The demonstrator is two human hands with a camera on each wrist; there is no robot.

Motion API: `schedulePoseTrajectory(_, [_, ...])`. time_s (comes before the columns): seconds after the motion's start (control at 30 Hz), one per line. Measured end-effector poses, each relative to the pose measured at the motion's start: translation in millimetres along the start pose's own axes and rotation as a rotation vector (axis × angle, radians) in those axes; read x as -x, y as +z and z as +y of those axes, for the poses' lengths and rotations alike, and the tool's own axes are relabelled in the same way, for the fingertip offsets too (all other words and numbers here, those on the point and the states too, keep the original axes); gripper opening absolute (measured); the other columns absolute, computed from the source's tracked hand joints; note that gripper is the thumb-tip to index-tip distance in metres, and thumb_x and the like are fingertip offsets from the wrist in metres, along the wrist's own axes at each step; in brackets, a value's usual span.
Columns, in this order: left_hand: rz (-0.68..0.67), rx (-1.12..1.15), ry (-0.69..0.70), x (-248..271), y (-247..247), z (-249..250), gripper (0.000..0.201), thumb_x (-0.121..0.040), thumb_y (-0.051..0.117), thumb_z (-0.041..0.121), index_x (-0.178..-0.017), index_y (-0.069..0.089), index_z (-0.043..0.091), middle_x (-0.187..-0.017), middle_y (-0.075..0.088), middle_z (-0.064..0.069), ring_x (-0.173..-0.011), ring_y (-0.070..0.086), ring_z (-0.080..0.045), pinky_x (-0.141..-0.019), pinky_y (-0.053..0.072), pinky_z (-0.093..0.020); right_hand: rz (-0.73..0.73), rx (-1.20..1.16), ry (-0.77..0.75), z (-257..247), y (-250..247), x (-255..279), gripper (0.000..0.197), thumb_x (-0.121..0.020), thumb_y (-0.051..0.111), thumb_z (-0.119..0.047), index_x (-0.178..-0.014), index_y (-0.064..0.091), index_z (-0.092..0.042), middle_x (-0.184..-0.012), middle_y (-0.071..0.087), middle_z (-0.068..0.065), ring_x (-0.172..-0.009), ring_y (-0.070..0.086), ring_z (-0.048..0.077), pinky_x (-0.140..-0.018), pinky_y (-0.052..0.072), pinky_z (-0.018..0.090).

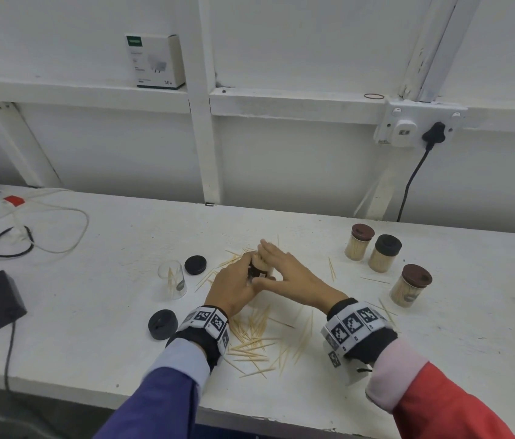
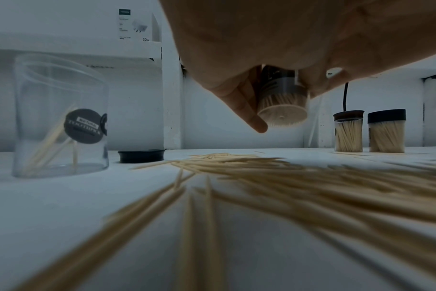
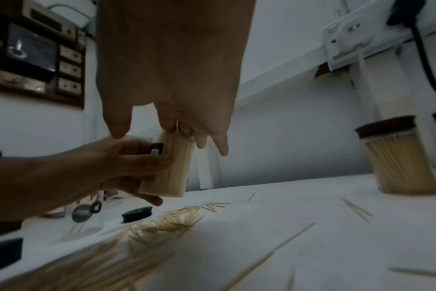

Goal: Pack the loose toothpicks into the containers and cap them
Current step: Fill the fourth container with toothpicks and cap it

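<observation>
Above the middle of the white surface (image 1: 281, 223), the left hand (image 1: 234, 286) grips a full toothpick container (image 3: 169, 167), fingers and thumb curled round its side, lifting it clear of the surface with its base tilted toward the near side. The left forearm reaches in from the near left, wrist low over the loose toothpicks (image 1: 259, 337). The right hand (image 1: 284, 270) comes in from the near right and lies over the container's open top, fingers straight and together, pressing on the toothpick tips; its thumb stretches out toward the left hand. Loose toothpicks are strewn beneath and nearer than both hands. To the left stands an open clear container (image 1: 172, 280) with only a few toothpicks inside, a black cap (image 1: 195, 264) just right of it and another black cap (image 1: 162, 324) nearer. Three capped full containers (image 1: 386, 253) stand at the far right.
</observation>
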State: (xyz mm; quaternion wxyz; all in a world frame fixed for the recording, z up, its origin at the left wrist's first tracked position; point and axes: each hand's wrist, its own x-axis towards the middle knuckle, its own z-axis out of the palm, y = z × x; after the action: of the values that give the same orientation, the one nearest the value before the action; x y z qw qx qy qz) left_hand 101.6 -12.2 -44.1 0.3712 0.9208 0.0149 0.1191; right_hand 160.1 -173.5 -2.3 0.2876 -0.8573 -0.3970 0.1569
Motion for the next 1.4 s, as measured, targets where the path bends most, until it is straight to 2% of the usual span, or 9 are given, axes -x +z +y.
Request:
schedulePoseTrajectory(0.17, [0.038, 0.023, 0.006, 1, -6, 0, 0.049, -0.084, 0.064, 0.056, -0.121, 0.049, 0.028, -0.090, 0.063, 0.016, -0.079, 0.060, -0.003, -0.072, 0.050, -0.026, 0.102, -0.379, -0.042, -6, -6, -2, 0.059, -0.098, 0.051, -0.041, -0.151, 0.026, -0.039, -0.153, 0.037, -0.012, -0.143, 0.024, 0.000, -0.122, 0.010, 0.038])
schedulePoseTrajectory(0.33, [0.186, 0.165, -0.056, 8, -26, -11, 0.055, -0.079, 0.073, 0.049, -0.125, 0.052, 0.026, -0.100, 0.066, 0.012, -0.087, 0.063, -0.004, -0.080, 0.055, -0.033, 0.267, -0.746, -0.096, -25, -4, -16, 0.048, -0.102, 0.046, -0.028, -0.148, 0.036, -0.033, -0.140, 0.052, -0.016, -0.129, 0.044, -0.008, -0.099, 0.037, 0.008])
schedulePoseTrajectory(0.43, [0.284, 0.148, -0.035, 18, -49, -20, 0.056, -0.077, 0.075, 0.050, -0.124, 0.054, 0.027, -0.100, 0.066, 0.011, -0.089, 0.064, -0.006, -0.080, 0.056, -0.033, 0.509, -0.785, 0.061, -34, 11, -36, 0.029, -0.100, 0.045, -0.012, -0.124, 0.060, -0.019, -0.114, 0.067, -0.004, -0.105, 0.062, 0.013, -0.082, 0.049, 0.021])
schedulePoseTrajectory(0.57, [0.427, 0.152, -0.078, 37, -88, -36, 0.055, -0.075, 0.078, 0.046, -0.122, 0.055, 0.027, -0.104, 0.067, 0.012, -0.094, 0.064, -0.004, -0.083, 0.056, -0.030, 0.179, -0.530, 0.104, -52, 41, -56, 0.023, -0.089, 0.052, -0.002, -0.099, 0.071, -0.010, -0.089, 0.070, 0.003, -0.074, 0.062, 0.015, -0.062, 0.046, 0.022])
schedulePoseTrajectory(0.8, [0.474, 0.113, -0.136, 60, -136, -61, 0.056, -0.075, 0.081, 0.036, -0.122, 0.056, 0.020, -0.102, 0.066, 0.009, -0.093, 0.064, -0.005, -0.085, 0.054, -0.023, -0.341, 0.301, -0.319, -105, 108, -73, 0.054, -0.091, 0.062, -0.035, -0.141, 0.045, -0.025, -0.144, 0.044, 0.000, -0.122, 0.047, 0.020, -0.089, 0.047, 0.039])
schedulePoseTrajectory(0.97, [0.464, 0.122, -0.132, 62, -144, -67, 0.057, -0.075, 0.081, 0.036, -0.123, 0.056, 0.020, -0.103, 0.065, 0.011, -0.093, 0.063, -0.003, -0.084, 0.054, -0.021, -0.373, 0.355, -0.329, -115, 119, -76, 0.052, -0.084, 0.070, -0.028, -0.130, 0.052, -0.015, -0.115, 0.054, 0.010, -0.104, 0.052, 0.029, -0.075, 0.043, 0.035])
schedulePoseTrajectory(1.1, [0.440, 0.151, -0.096, 54, -142, -65, 0.055, -0.075, 0.082, 0.034, -0.122, 0.057, 0.023, -0.106, 0.066, 0.010, -0.095, 0.063, -0.004, -0.085, 0.054, -0.023, -0.418, 0.106, -0.134, -110, 76, -73, 0.043, -0.080, 0.073, -0.019, -0.121, 0.058, -0.017, -0.113, 0.058, 0.001, -0.101, 0.055, 0.021, -0.083, 0.047, 0.032])
schedulePoseTrajectory(1.23, [0.339, 0.158, -0.018, 42, -130, -58, 0.052, -0.076, 0.081, 0.036, -0.121, 0.056, 0.028, -0.109, 0.064, 0.017, -0.099, 0.060, 0.000, -0.086, 0.052, -0.021, -0.232, -0.120, -0.013, -90, 8, -65, 0.046, -0.070, 0.081, -0.009, -0.110, 0.062, -0.025, -0.107, 0.060, -0.007, -0.093, 0.061, 0.016, -0.080, 0.051, 0.028])
schedulePoseTrajectory(1.4, [0.159, 0.200, 0.085, 23, -105, -34, 0.048, -0.078, 0.079, 0.031, -0.120, 0.056, 0.031, -0.111, 0.060, 0.024, -0.102, 0.056, 0.007, -0.087, 0.048, -0.015, 0.067, -0.302, -0.103, -86, -48, -59, 0.048, -0.067, 0.082, 0.002, -0.106, 0.066, -0.021, -0.111, 0.065, -0.009, -0.101, 0.062, 0.013, -0.078, 0.059, 0.031])
